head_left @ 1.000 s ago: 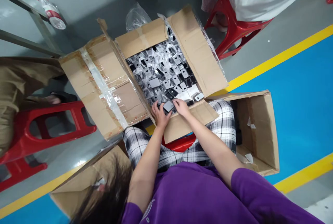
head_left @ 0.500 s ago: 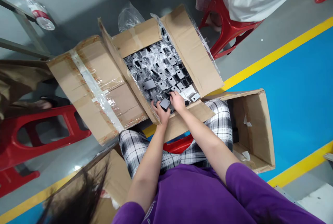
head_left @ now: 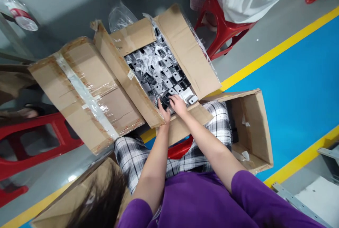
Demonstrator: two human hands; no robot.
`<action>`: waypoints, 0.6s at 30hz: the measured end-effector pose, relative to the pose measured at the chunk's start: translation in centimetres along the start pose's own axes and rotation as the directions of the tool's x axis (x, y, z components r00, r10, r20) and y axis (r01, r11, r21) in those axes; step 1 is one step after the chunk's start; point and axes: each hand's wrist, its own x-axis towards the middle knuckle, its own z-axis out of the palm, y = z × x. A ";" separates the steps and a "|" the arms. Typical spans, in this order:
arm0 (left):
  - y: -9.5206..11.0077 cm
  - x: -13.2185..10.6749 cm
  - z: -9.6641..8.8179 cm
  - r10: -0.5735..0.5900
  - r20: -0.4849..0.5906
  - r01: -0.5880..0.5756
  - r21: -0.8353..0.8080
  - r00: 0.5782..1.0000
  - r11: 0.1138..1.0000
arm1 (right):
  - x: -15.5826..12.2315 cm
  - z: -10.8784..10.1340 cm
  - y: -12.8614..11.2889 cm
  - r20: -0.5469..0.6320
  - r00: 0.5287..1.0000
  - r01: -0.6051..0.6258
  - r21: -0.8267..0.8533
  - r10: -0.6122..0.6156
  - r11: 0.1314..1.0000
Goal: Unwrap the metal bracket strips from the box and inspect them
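An open cardboard box point(head_left: 180, 41) in front of my knees holds many small black-and-grey rectangular pieces point(head_left: 167, 72), several of them in clear plastic wrap. At the box's near end my left hand point(head_left: 164, 112) is closed around a small black rectangular piece point(head_left: 165, 100), its thumb on one side and its fingers on the other. Opposite it, my right hand point(head_left: 178, 104) has its curled fingertips against the same piece. The fingers partly hide the piece, and its exact kind cannot be made out. A grey piece point(head_left: 192, 99) lies on white material right of my right hand.
A taped cardboard box point(head_left: 79, 90) stands against the open box's left side. Another open box point(head_left: 254, 125) is by my right knee, and one point(head_left: 106, 182) lies at lower left. Red stools point(head_left: 219, 27) stand nearby, one beneath a seated person. A bottle point(head_left: 19, 12) lies at upper left.
The held piece showed a grey face before and now shows black. The left box flap has swung up over part of the contents. My view has shifted slightly to the right.
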 end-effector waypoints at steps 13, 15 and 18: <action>1.3 -0.7 -0.6 0.213 0.016 -0.213 0.080 0.977 0.974 | 3.7 -5.1 2.5 0.201 0.935 0.349 -0.382 -0.292 0.856; 0.8 -1.2 -0.4 0.232 0.030 -0.233 0.076 0.972 0.969 | 3.5 -4.7 3.2 0.211 0.924 0.380 -0.392 -0.320 0.838; 0.0 -2.2 -0.2 0.234 0.100 -0.242 0.074 0.967 0.968 | 3.0 -4.2 4.3 0.216 0.906 0.423 -0.411 -0.365 0.807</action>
